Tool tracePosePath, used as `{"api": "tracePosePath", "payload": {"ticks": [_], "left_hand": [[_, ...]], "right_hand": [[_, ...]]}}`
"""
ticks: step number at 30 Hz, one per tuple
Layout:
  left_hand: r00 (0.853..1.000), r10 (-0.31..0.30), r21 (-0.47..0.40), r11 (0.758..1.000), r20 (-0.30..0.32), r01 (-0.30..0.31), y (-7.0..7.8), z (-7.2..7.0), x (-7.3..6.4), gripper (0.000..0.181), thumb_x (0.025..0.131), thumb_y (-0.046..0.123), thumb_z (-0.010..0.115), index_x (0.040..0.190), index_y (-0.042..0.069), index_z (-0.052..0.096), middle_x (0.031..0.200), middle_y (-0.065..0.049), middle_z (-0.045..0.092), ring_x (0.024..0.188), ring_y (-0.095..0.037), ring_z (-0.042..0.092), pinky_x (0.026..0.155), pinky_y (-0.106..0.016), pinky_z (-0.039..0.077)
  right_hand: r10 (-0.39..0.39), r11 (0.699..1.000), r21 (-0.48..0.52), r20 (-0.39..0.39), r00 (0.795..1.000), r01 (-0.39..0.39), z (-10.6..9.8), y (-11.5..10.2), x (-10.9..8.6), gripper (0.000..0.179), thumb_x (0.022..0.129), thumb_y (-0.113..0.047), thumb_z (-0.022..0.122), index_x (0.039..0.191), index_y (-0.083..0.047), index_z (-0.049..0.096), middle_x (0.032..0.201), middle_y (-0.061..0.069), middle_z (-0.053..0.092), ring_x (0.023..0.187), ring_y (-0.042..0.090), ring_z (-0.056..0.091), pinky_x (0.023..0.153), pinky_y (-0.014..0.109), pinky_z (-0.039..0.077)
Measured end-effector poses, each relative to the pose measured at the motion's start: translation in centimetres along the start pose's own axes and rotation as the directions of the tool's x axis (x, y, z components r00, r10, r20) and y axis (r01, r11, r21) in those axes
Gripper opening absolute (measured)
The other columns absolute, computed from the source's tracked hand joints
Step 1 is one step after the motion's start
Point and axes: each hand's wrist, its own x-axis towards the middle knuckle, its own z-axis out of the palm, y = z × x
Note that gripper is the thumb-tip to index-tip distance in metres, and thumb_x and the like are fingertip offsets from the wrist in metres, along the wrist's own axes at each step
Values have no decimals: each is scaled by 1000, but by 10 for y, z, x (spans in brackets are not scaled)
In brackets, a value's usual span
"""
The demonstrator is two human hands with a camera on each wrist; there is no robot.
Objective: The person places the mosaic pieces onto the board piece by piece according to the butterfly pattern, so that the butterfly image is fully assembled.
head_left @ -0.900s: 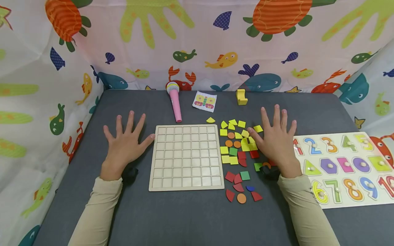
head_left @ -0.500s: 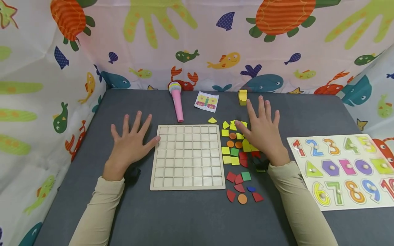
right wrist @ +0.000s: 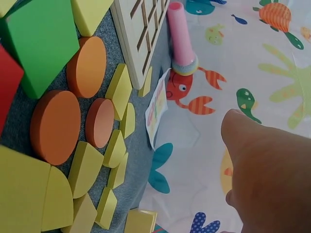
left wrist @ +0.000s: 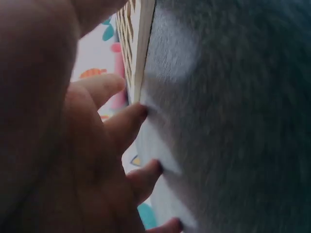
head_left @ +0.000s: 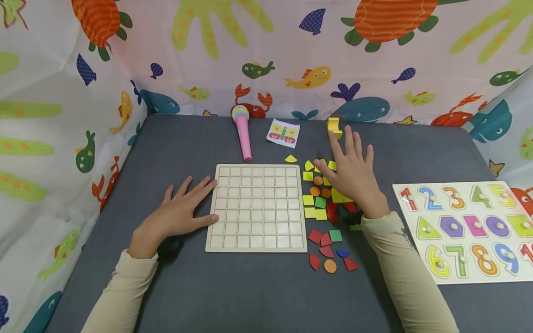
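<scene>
the left hand (head_left: 175, 215) is spread beside the pale grid board (head_left: 256, 208), thumb and forefinger at its left edge, apparently touching, with nothing gripped. the right hand (head_left: 354, 173) is open too, fingers apart, over the far end of the loose pieces, holding nothing that shows. the board lies flat in the middle of the desk (head_left: 250, 296), its squares unfilled; the pieces, such as an orange disc (head_left: 330, 266) and a blue piece (head_left: 343, 253), lie along its right side.

a push from the left hand could slide or skew the board into the yellow squares (head_left: 309, 212) just beside it. the dark wrist device (head_left: 346, 216) sits low over the red pieces and might drag them, and the right sleeve (head_left: 399, 263) could nudge the number puzzle (head_left: 445, 212).

the desk top is dark grey and looks matte. towards its far edge are a pink microphone (head_left: 243, 134), a picture card (head_left: 283, 133) and a yellow block (head_left: 334, 127). white cloth (head_left: 287, 27) printed with sea animals hangs behind and at both sides, hiding the room beyond.
</scene>
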Motion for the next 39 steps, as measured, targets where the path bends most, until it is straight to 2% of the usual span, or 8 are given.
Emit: {"api": "tracePosePath", "payload": {"ticks": [6,10,13,17,20,25,28,39], "left_hand": [[999,28,-49,998,30,-27,1,-8,-14,96,99,60,71,173,24,22,177,-12,22,160,-53,7,118,-79,0],[999,35,-45,998,33,-34,6,-11,-19,94,97,55,76,171,21,28,175,-14,26,158,-54,12,118,-80,4],[999,51,-25,998,20,-50,10,-13,-19,92,94,49,81,168,17,38,172,-16,33,157,-54,17,118,-79,7],[996,94,-10,996,7,-94,13,-16,-17,85,91,43,87,160,11,50,165,-17,44,153,-51,29,119,-77,18],[994,110,-27,994,23,-109,12,-16,-14,80,89,40,89,156,10,55,166,-16,43,152,-52,31,117,-76,23],[993,81,-97,993,81,-73,7,-14,-11,76,90,34,90,154,15,54,173,-12,32,156,-58,14,118,-79,13],[993,73,-119,991,93,-62,3,-11,-10,77,90,33,90,155,17,52,174,-13,30,158,-56,8,120,-78,6],[993,61,-116,992,96,-49,4,-11,-3,79,87,36,92,153,18,52,174,-14,30,159,-55,7,117,-81,2]], "right_hand": [[-3,1000,6,17,1000,3,-2,-2,2,90,107,-59,53,173,-14,12,177,23,-10,162,46,-11,119,72,-14],[-4,1000,6,31,1000,4,-2,-3,2,91,107,-59,54,173,-15,10,177,22,-11,161,46,-11,119,72,-14],[-9,1000,4,32,999,9,-2,-2,2,91,107,-58,54,173,-16,9,177,22,-12,161,46,-11,120,72,-13],[-19,1000,4,35,999,19,-3,-1,2,91,107,-57,55,173,-16,8,177,22,-12,162,45,-11,120,72,-13],[-25,1000,8,36,999,25,-3,-1,2,90,107,-57,55,173,-15,9,177,22,-11,162,46,-11,120,72,-13],[-20,1000,9,45,999,19,-5,0,1,90,107,-57,55,173,-14,11,177,23,-11,161,48,-8,121,74,-8],[-15,1000,8,54,998,14,-6,1,1,90,108,-57,54,173,-14,11,177,23,-11,161,49,-7,121,74,-6],[-3,1000,9,79,997,3,-8,3,1,90,107,-58,54,173,-15,10,177,21,-14,161,49,-8,122,73,-6]]}}
